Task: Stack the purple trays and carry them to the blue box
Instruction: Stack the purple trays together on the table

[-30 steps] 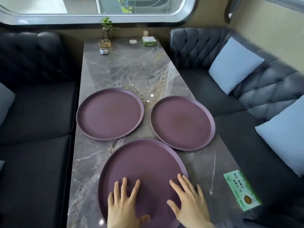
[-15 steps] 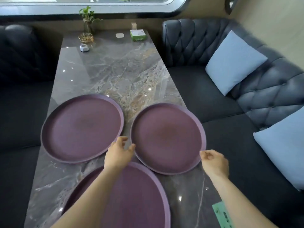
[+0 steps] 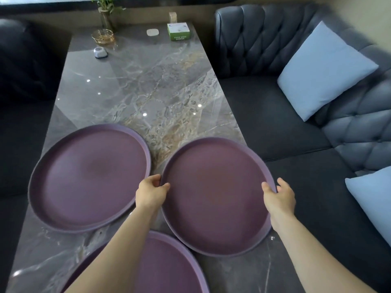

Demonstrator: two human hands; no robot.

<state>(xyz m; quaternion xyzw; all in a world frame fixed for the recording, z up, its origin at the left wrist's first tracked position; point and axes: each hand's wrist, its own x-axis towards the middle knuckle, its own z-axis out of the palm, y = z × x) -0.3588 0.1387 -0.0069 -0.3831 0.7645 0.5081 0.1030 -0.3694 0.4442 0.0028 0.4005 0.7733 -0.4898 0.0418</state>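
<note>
Three round purple trays lie on the marble table [image 3: 152, 85]. The right tray [image 3: 215, 197] is gripped at both sides: my left hand [image 3: 151, 192] pinches its left rim, and my right hand [image 3: 279, 196] holds its right rim. Its near edge overlaps the near tray [image 3: 167, 269], which sits at the bottom and is partly hidden by my left forearm. The left tray [image 3: 91, 176] rests flat beside my left hand. No blue box is in view.
Dark tufted sofas flank the table, with light blue cushions [image 3: 323, 68] on the right one. At the table's far end stand a plant vase [image 3: 105, 15], a gold wire bowl [image 3: 103, 37], a small white device [image 3: 100, 52] and a green-white box [image 3: 178, 31].
Both hands left the near tray, reached forward and closed on the right tray's opposite rims. The view moved forward and lower over the table.
</note>
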